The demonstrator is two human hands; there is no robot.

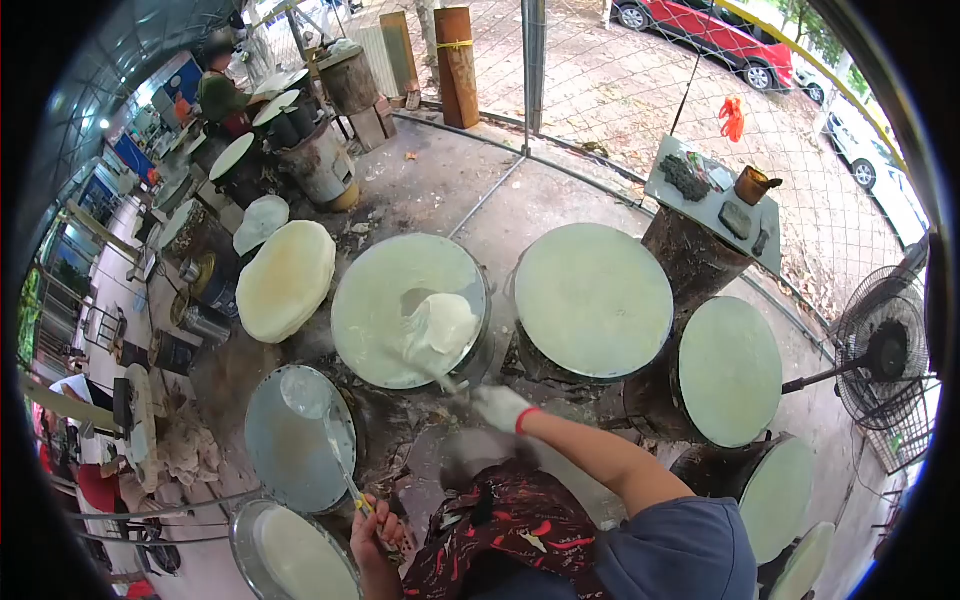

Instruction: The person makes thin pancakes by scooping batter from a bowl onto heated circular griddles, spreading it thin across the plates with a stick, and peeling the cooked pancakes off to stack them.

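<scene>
Batter sheet lay half lifted on the cloth-covered steamer drum, folded up off the cloth near the middle and draped over the far end of a thin stick. Right hand (white glove, red cuff) was closed around that stick's near end. Left hand was bare and gripped a long ladle whose bowl rested over the metal lid. Judged: sheet looked wet, very thin, limp, sticky and easy to tear, nearly weightless; pinching would rip it, so it wanted support from under along the fold, on the stick. Other drums sat alongside, with a domed lid left of them, a fan at right and a person far back
</scene>
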